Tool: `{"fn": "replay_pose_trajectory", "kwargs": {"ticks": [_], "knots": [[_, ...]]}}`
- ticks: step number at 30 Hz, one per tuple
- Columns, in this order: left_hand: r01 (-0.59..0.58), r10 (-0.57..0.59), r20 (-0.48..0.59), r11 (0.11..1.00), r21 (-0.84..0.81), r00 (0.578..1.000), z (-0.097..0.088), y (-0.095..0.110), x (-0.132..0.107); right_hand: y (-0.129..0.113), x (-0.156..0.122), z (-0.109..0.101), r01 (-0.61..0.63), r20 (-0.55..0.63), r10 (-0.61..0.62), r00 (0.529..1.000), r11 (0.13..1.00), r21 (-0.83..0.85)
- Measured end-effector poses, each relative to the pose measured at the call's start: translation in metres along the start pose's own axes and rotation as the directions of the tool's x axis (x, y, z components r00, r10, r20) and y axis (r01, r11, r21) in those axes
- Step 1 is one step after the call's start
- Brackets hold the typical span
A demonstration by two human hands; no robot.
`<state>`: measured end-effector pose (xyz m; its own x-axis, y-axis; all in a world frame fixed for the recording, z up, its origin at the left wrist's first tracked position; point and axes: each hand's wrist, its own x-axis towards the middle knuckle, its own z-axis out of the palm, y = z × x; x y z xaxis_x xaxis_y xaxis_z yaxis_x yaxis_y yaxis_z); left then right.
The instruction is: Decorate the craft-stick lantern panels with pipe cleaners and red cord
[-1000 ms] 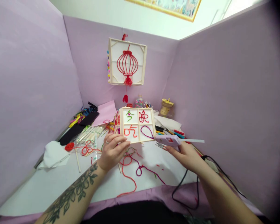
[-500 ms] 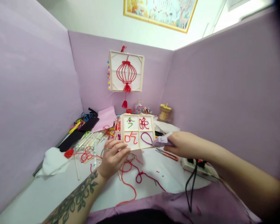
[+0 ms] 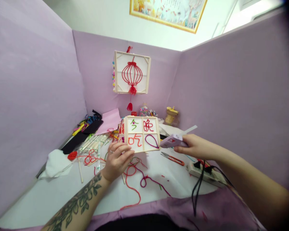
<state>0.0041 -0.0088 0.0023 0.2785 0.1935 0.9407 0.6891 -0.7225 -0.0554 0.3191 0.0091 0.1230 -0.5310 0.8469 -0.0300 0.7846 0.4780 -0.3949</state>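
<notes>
My left hand (image 3: 117,159) is closed on the lower left corner of a wooden frame box (image 3: 141,133), holding it upright on the table. Its white panels carry characters shaped from red, green and purple cord. My right hand (image 3: 195,146) grips a pale purple glue gun (image 3: 171,141) with a white glue stick poking out of its back. The gun's nozzle sits just right of the frame's lower right panel, beside a purple cord loop. A black cable (image 3: 197,187) runs from the gun toward me.
A finished frame with a red cord lantern (image 3: 132,72) hangs on the back partition. Red-handled scissors (image 3: 172,158) and a power strip (image 3: 204,173) lie on the right. Loose red and purple cords (image 3: 135,175), sticks, a white cloth (image 3: 55,163) and craft supplies litter the white table (image 3: 38,199).
My right hand turned over and brought the glue gun from lower down up to the frame's right edge. The view tilted upward. My left hand kept its hold on the frame.
</notes>
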Motion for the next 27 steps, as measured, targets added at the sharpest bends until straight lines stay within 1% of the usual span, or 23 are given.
{"fn": "replay_pose_trajectory", "kwargs": {"ticks": [5,8,13,18,22,27], "knots": [[0.012,-0.012,0.0,1.0,-0.007,1.0,0.0004,-0.0003,-0.0002,0.0063,0.0071,0.0055,-0.032,0.05,0.033,0.998,0.999,-0.025],[0.006,-0.006,0.0,1.0,-0.007,1.0,0.0005,-0.0004,0.0001,0.0071,0.008,0.0065,-0.029,0.049,0.031,0.998,0.999,-0.033],[0.0,0.0,0.007,1.0,-0.01,1.0,0.0002,-0.0001,0.0007,0.0071,0.008,0.0074,-0.022,0.048,0.022,0.999,1.0,0.003],[0.004,-0.004,0.01,1.0,0.0,1.0,0.0002,0.0,0.0004,0.0038,0.0092,0.0071,-0.045,0.054,0.047,0.997,0.999,-0.027],[0.011,-0.011,0.007,1.0,0.008,1.0,0.0,0.001,0.0008,0.0008,0.0077,0.006,-0.046,0.034,0.047,0.998,0.998,-0.034],[0.028,-0.028,-0.006,0.999,0.015,1.0,0.0005,0.0004,-0.0001,0.0037,0.0006,0.0032,-0.044,0.08,0.052,0.995,0.995,-0.093]]}}
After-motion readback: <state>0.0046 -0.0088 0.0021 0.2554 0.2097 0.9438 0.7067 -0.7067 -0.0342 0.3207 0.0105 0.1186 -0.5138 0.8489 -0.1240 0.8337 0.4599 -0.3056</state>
